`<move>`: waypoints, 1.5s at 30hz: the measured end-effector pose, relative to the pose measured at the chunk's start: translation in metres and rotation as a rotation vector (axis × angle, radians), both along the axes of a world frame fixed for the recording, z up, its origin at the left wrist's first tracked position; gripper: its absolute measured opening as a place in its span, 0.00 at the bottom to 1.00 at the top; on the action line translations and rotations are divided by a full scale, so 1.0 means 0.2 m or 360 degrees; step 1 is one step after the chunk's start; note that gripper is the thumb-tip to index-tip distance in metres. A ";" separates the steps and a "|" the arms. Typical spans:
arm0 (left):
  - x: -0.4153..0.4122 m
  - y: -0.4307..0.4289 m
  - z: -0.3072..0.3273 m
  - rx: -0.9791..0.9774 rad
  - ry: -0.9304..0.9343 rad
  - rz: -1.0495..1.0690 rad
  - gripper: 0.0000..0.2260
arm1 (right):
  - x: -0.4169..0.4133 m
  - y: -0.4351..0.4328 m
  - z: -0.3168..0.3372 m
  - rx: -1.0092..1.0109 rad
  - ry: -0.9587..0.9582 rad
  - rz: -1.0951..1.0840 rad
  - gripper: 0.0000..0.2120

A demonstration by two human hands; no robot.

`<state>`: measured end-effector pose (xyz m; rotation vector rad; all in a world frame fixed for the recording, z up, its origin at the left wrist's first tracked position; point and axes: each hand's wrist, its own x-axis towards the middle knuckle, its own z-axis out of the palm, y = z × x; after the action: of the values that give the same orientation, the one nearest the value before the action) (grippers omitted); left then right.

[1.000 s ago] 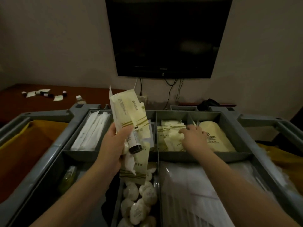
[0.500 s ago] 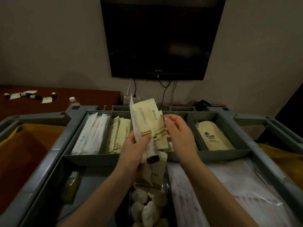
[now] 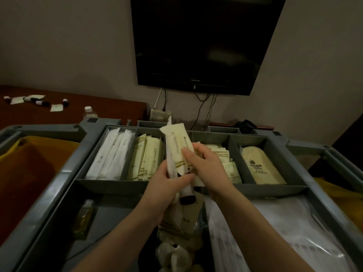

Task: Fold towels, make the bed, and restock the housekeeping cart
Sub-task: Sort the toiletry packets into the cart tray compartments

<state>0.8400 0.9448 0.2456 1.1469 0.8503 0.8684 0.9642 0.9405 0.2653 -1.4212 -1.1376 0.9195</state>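
The left hand [image 3: 167, 185] is curled round a bundle [image 3: 184, 220] of sachets, and a small bottle [image 3: 187, 198] is gripped together with it. The top sachet [image 3: 174, 140] is pinched by the right hand [image 3: 204, 165] between thumb and fingers. It seems that this sachet is being sorted out for the cart [image 3: 59, 183].

Only this one sachet should be drawn out, upward, while the bundle is kept tight, so that the bottle is not let slip. It should then be laid flat among its own kind. The sachet is held upright above the tray, touching both hands. A compartment with similar packets [image 3: 222, 154] lies just beyond the right hand, and another stack [image 3: 146, 158] just beside the left.
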 end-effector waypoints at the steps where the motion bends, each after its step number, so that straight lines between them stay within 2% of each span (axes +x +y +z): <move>1: 0.00 0.00 0.00 -0.0007 0.0006 -0.0002 0.19 | 0.00 0.01 0.01 0.0003 -0.0010 -0.0009 0.05; 5: -0.02 0.03 0.00 -0.0115 -0.0077 0.0054 0.14 | 0.15 0.15 -0.01 0.0031 0.0082 -0.0455 0.05; 6: -0.03 0.04 0.00 -0.0169 -0.0114 0.0082 0.12 | 0.22 0.19 -0.04 -0.0003 0.0011 -0.0572 0.06; 10: -0.06 0.07 -0.01 -0.0280 -0.0224 0.0205 0.10 | 0.46 0.21 -0.20 -0.0343 -0.0477 -0.0756 0.15; 13: -0.07 0.09 -0.01 -0.0379 -0.0347 0.0237 0.11 | 0.52 0.15 -0.30 -0.0553 -0.0965 -0.0771 0.26; 15: -0.07 0.09 0.00 -0.0470 -0.0454 0.0249 0.10 | 0.48 0.12 -0.30 -0.0494 -0.1313 -0.0822 0.27; 16: -0.07 0.10 0.00 -0.0506 -0.0491 0.0264 0.10 | 0.42 0.10 -0.27 -0.0392 -0.1345 -0.0798 0.24; 17: -0.07 0.10 0.00 -0.0534 -0.0519 0.0289 0.11 | 0.35 0.08 -0.24 -0.0268 -0.1220 -0.0704 0.19; 19: -0.07 0.10 0.01 -0.0557 -0.0571 0.0353 0.14 | 0.18 0.01 -0.16 -0.0093 -0.0699 -0.0362 0.10; 21: -0.08 0.10 0.01 -0.0568 -0.0620 0.0424 0.15 | 0.01 -0.06 -0.10 -0.0091 -0.0336 -0.0024 0.06; 23: -0.08 0.10 0.02 -0.0580 -0.0680 0.0507 0.15 | -0.10 -0.11 -0.11 -0.0103 -0.0248 0.0158 0.04; 26: -0.08 0.11 0.02 -0.0595 -0.0738 0.0644 0.13 | -0.16 -0.12 -0.16 -0.0099 -0.0205 0.0142 0.02; 32: -0.07 0.12 0.00 -0.0693 -0.0741 0.0699 0.08 | -0.16 -0.12 -0.20 0.0001 -0.0278 0.0030 0.04; 36: -0.11 0.16 0.00 -0.0750 -0.0765 0.0717 0.15 | -0.08 -0.14 -0.17 0.0146 -0.0239 -0.0178 0.05; 38: -0.13 0.18 -0.01 -0.0691 -0.0769 0.0716 0.18 | 0.04 -0.09 -0.17 0.0166 -0.0284 -0.0408 0.03; 39: -0.13 0.18 -0.01 -0.0641 -0.0751 0.0704 0.17 | 0.12 -0.04 -0.18 0.0126 -0.0358 -0.0532 0.02; 41: -0.12 0.17 -0.01 -0.0568 -0.0697 0.0662 0.16 | 0.31 0.08 -0.20 -0.0057 -0.0479 -0.0696 0.14; 43: -0.09 0.15 -0.01 -0.0537 -0.0662 0.0616 0.15 | 0.46 0.18 -0.23 -0.0365 -0.0600 -0.0680 0.24; 45: -0.08 0.14 -0.01 -0.0507 -0.0619 0.0564 0.16 | 0.55 0.23 -0.30 -0.0627 -0.1050 -0.0549 0.27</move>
<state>0.8240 0.9722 0.2427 0.5303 0.8398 1.1531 1.0733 0.9864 0.2050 -2.2685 -1.1513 0.4395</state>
